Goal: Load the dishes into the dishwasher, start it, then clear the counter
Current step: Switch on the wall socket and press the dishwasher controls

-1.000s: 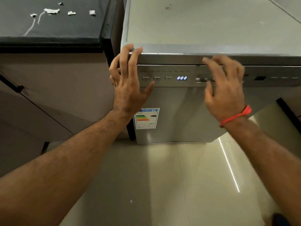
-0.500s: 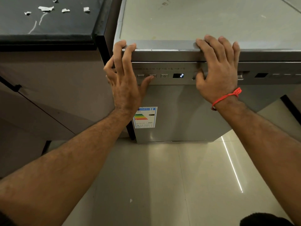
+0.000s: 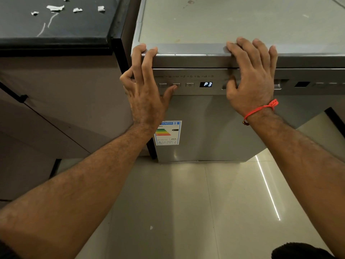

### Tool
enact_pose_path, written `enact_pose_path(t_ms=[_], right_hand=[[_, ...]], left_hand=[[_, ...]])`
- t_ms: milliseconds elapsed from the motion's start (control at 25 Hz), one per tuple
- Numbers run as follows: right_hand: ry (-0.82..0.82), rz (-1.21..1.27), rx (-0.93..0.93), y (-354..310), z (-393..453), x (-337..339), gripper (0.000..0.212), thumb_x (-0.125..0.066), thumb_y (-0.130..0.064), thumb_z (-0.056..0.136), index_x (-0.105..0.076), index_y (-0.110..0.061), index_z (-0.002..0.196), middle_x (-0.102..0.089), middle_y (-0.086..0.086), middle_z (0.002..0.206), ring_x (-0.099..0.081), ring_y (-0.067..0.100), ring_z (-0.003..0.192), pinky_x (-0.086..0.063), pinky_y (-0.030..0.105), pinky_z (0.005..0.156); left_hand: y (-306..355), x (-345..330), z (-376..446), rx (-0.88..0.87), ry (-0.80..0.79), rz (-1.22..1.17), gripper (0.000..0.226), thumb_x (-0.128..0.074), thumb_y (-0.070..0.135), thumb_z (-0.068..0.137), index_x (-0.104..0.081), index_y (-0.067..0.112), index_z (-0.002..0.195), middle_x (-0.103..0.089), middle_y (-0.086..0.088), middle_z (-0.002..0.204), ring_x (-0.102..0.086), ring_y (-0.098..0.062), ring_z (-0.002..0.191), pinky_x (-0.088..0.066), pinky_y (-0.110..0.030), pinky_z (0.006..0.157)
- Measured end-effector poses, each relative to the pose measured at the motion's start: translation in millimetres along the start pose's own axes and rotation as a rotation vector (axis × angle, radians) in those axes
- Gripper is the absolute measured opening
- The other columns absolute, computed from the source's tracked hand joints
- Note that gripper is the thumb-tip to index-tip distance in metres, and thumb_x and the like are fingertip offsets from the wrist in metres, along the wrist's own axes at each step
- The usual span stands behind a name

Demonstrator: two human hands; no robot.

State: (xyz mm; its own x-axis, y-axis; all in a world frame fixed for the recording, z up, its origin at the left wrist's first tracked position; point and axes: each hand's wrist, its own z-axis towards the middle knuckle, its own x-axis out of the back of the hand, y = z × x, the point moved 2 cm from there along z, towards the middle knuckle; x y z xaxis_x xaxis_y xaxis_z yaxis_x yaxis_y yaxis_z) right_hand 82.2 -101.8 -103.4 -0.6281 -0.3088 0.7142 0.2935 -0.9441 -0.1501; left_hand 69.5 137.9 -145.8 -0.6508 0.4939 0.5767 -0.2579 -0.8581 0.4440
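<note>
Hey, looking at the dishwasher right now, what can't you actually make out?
- Dishes inside the dishwasher: head view, hidden behind its closed door.
- Symbols above the buttons: too small to read.
- Middle of the control panel: covered by the right hand.
- Panel's right end: cut off by the frame edge.

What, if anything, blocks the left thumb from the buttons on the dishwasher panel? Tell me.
Nothing visible does. The left hand hooks two fingers over the dishwasher top edge, and its thumb tip already lies at the second button. The display beside it reads P3.
</note>
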Motion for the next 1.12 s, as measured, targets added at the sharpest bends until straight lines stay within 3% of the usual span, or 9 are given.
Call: enact_pose_path(t_ms=[160, 440, 640, 960, 1120], right_hand=[[0.017, -0.009, -0.002, -0.5, -1.3, -1.3, 0.072, -0.052, -0.017, 0.074, -0.044, -0.023, 0.146, -0.042, -0.002, 0.151, -0.03, 0.027, 0.144, -0.008, 0.052, 0.123], [0.034, -0.023, 0.0, -0.3, -1.3, -1.6, 0.073, -0.051, -0.017, 0.074, -0.044, -0.024, 0.146, -0.043, -0.003, 0.15, -0.031, 0.027, 0.144, -0.008, 0.052, 0.122], [0.076, -0.031, -0.004, -1.3, -2.1, -6.0, 0.072, -0.052, -0.016, 0.072, -0.047, -0.024, 0.144, -0.045, -0.003, 0.148, -0.033, 0.027, 0.142, -0.009, 0.052, 0.122], [0.102, -0.043, -0.002, -1.3, -0.5, -9.1, 0.069, -0.052, -0.019, 0.074, -0.049, -0.023, 0.143, -0.046, -0.002, 0.147, -0.034, 0.027, 0.142, -0.009, 0.052, 0.122], [0.111, -0.053, 0.003, -0.9, -0.5, -9.8, 0.069, -0.054, -0.019, 0.073, -0.049, -0.023, 0.142, -0.047, -0.002, 0.147, -0.034, 0.027, 0.141, -0.011, 0.053, 0.122]], left_hand=[[-0.5, 2.3, -1.2, -0.014, -0.028, -0.016, 0.097, -0.083, 0.045, 0.072, -0.021, 0.032, 0.146, -0.025, -0.007, 0.162, -0.039, -0.025, 0.115, -0.04, -0.031, 0.095], [0.3, -1.7, -1.3, 0.004, 0.015, -0.043, 0.092, -0.076, 0.062, 0.077, -0.024, 0.031, 0.146, -0.029, -0.008, 0.161, -0.041, -0.023, 0.113, -0.042, -0.034, 0.093], [1.8, -5.6, -0.3, 0.027, 0.057, -0.012, 0.089, -0.075, 0.06, 0.075, -0.027, 0.032, 0.144, -0.03, -0.006, 0.16, -0.039, -0.02, 0.113, -0.039, -0.027, 0.092], [1.9, -4.5, 0.5, 0.019, 0.066, 0.022, 0.086, -0.062, 0.078, 0.082, -0.023, 0.032, 0.143, -0.03, -0.007, 0.159, -0.04, -0.023, 0.108, -0.041, -0.03, 0.089], [3.6, -4.8, 0.1, 0.025, 0.065, 0.029, 0.086, -0.064, 0.077, 0.082, -0.022, 0.032, 0.143, -0.03, -0.008, 0.159, -0.042, -0.025, 0.108, -0.042, -0.031, 0.09]])
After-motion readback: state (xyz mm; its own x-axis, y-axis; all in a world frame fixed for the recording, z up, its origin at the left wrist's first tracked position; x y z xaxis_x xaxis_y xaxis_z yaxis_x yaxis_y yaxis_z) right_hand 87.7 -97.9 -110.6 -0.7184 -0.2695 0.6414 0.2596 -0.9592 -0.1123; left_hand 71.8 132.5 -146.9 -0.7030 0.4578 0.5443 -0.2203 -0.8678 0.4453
